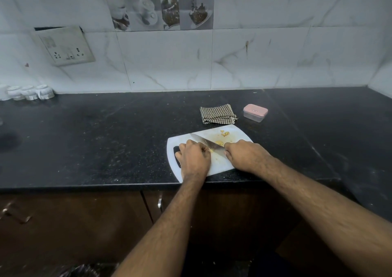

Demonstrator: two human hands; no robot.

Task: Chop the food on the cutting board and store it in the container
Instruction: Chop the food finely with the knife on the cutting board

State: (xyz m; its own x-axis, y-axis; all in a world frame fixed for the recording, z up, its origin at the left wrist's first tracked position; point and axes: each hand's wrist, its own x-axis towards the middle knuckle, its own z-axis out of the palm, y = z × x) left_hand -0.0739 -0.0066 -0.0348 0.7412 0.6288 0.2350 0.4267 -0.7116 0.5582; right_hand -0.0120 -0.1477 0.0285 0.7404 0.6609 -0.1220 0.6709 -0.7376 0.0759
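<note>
A white cutting board (237,133) lies on the black counter near its front edge. My right hand (246,155) grips the handle of a knife (204,142), whose blade slants across the board toward the far left. My left hand (194,158) is curled over a small yellowish piece of food (212,150) right beside the blade. More yellow pieces (220,142) lie past the blade, and a few others (224,133) near the board's far edge. A small clear container with a pink lid (255,112), closed, stands behind the board to the right.
A folded checked cloth (217,113) lies just behind the board. Small white jars (29,92) stand at the far left against the tiled wall. A socket plate (65,46) hangs on the wall. Cupboard doors with a handle (159,202) are below the counter edge.
</note>
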